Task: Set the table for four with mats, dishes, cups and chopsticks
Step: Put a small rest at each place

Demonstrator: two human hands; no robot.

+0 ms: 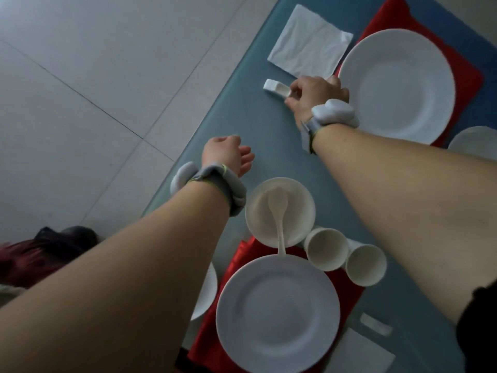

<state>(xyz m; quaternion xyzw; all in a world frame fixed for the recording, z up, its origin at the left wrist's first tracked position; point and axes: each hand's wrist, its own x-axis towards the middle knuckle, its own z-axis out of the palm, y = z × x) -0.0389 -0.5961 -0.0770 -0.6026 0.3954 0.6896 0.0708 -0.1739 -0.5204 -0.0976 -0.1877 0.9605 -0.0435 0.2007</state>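
My right hand (314,95) pinches one end of a small white chopstick rest (275,88) lying on the blue table (242,125), between a white napkin (309,41) and a white plate (398,84) on a red mat (468,74). My left hand (228,154) hovers near the table's left edge with fingers curled and nothing in it. Closer to me, a second white plate (277,313) sits on another red mat (209,337). Behind it stand a white bowl (258,211) with a spoon (279,219) in it and two white cups (326,249) (365,265).
Another chopstick rest (376,323) and a napkin (357,354) lie at the lower right. Part of a white dish (207,292) shows under my left forearm, and another dish (476,142) at the right edge. Grey tiled floor (80,76) lies left of the table.
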